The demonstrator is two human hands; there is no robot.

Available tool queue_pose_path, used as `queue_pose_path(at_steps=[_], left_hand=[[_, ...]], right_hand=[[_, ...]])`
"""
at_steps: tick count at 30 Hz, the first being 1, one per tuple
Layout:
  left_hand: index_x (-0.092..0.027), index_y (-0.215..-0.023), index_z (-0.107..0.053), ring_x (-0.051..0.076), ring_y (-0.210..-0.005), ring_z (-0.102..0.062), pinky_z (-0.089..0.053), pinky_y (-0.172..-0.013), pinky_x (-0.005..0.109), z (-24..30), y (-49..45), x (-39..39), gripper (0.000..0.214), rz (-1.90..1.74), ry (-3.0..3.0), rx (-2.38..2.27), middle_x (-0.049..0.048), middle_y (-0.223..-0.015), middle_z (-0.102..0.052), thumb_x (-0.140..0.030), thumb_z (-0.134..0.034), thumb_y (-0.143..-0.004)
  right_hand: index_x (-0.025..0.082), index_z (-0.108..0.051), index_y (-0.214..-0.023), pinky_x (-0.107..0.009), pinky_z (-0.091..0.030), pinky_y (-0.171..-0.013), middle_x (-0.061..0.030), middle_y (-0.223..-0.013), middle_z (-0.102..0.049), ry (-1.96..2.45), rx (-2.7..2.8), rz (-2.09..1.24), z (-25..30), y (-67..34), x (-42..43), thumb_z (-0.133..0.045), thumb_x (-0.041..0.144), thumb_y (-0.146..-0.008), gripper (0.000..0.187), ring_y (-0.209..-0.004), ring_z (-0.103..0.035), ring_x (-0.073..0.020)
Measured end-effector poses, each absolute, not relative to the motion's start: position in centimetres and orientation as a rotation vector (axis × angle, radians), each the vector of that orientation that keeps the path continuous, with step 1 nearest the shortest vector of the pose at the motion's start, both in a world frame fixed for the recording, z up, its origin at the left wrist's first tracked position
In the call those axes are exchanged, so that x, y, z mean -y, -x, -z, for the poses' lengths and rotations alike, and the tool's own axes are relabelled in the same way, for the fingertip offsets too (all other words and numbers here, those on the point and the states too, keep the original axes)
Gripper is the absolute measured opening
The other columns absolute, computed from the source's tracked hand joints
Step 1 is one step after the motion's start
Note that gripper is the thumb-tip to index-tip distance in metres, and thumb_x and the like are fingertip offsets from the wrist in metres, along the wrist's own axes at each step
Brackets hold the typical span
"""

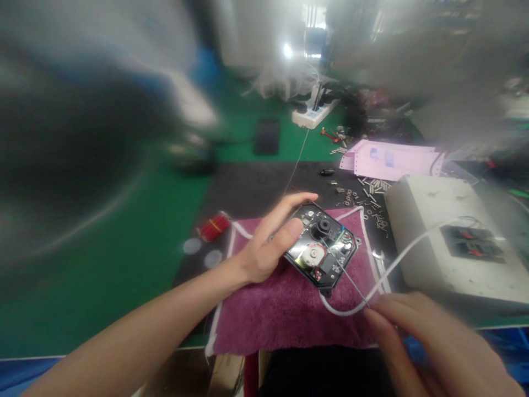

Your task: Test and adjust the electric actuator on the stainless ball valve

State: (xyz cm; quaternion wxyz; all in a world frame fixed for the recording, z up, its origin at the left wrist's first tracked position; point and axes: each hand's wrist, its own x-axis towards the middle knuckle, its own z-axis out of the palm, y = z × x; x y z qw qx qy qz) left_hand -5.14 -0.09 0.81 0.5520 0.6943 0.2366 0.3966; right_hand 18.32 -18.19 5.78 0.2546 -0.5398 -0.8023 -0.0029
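My left hand [270, 240] rests on the left edge of a small black open device [322, 251], fingers steadying it; inside it I see a round white part and a black knob. The device lies on a purple towel [285, 314]. My right hand [417, 331] is at the lower right, fingertips pinched on a thin metal rod or wire [351, 281] whose far tip reaches toward the device. A white cable [400, 256] loops past the right fingers.
A white box [438, 231] with black inserts stands at the right. Several small metal screws and parts [367, 190] lie scattered behind the towel. Pink paper sheets [392, 160], a white power strip [314, 113], red parts [214, 225] and a green mat [124, 264] surround the work area.
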Motion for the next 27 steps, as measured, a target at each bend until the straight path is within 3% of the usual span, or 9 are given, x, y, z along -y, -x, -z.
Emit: queue_pose_path(at_steps=[4,10,16,19,21,24,27], left_hand=[[-0.022,-0.150,-0.059,0.032,-0.137,-0.055,-0.037,-0.122,0.044,-0.8,5.2,0.0,0.059,-0.956,-1.683,-0.556,0.0083,-0.151,-0.060,-0.060,-0.050,-0.106],[-0.023,-0.151,-0.057,0.033,-0.136,-0.057,-0.039,-0.122,0.048,-1.0,5.2,0.1,0.059,-0.931,-1.651,-0.541,0.0095,-0.150,-0.062,-0.060,-0.052,-0.106],[-0.023,-0.150,-0.057,0.033,-0.134,-0.059,-0.042,-0.120,0.049,-1.1,5.2,0.2,0.058,-0.911,-1.643,-0.556,0.0091,-0.145,-0.064,-0.061,-0.052,-0.105],[-0.023,-0.151,-0.057,0.033,-0.135,-0.058,-0.040,-0.121,0.049,-1.1,5.1,0.1,0.059,-0.915,-1.654,-0.553,0.0095,-0.148,-0.063,-0.060,-0.051,-0.106],[-0.022,-0.151,-0.057,0.033,-0.136,-0.057,-0.039,-0.122,0.048,-1.1,5.1,0.1,0.058,-0.926,-1.661,-0.544,0.0093,-0.149,-0.062,-0.059,-0.051,-0.106],[-0.022,-0.151,-0.057,0.032,-0.136,-0.057,-0.039,-0.121,0.046,-1.1,5.1,0.0,0.057,-0.940,-1.673,-0.541,0.0088,-0.149,-0.063,-0.059,-0.051,-0.107],[-0.022,-0.150,-0.057,0.031,-0.136,-0.057,-0.039,-0.121,0.044,-1.1,5.1,0.1,0.056,-0.949,-1.677,-0.538,0.0083,-0.149,-0.063,-0.058,-0.051,-0.107]], right_hand=[[0.020,-0.072,-0.104,-0.016,-0.054,-0.061,-0.0009,-0.086,-0.078,1.540,2.146,0.121,-6.2,-17.6,17.8,-0.070,0.027,-0.101,0.008,-0.064,-0.073,-0.0096],[0.019,-0.072,-0.104,-0.023,-0.054,-0.066,-0.0034,-0.087,-0.080,1.573,2.139,0.316,-6.2,-17.0,18.2,-0.067,0.029,-0.103,0.012,-0.062,-0.074,-0.0135],[0.023,-0.072,-0.094,-0.020,-0.050,-0.053,0.0040,-0.068,-0.073,1.627,2.101,0.233,-6.5,-16.7,17.9,-0.066,0.028,-0.103,0.012,-0.042,-0.062,-0.0096],[0.024,-0.071,-0.087,-0.020,-0.046,-0.049,0.0025,-0.065,-0.070,1.842,1.732,-0.123,-6.2,-15.1,18.2,-0.064,0.040,-0.104,0.025,-0.046,-0.061,-0.0100],[0.022,-0.067,-0.078,-0.019,-0.043,-0.047,0.0002,-0.060,-0.065,1.913,1.289,-0.601,-6.0,-13.8,18.4,-0.064,0.055,-0.102,0.041,-0.047,-0.058,-0.0105],[0.020,-0.056,-0.073,-0.016,-0.033,-0.041,0.0055,-0.053,-0.045,1.632,0.528,-1.414,-6.3,-12.4,18.2,-0.072,0.066,-0.094,0.053,-0.040,-0.036,-0.0048],[0.019,-0.054,-0.078,-0.013,-0.027,-0.040,0.0105,-0.055,-0.037,1.275,0.161,-1.760,-6.9,-11.8,17.8,-0.079,0.061,-0.091,0.050,-0.039,-0.020,0.0005]])
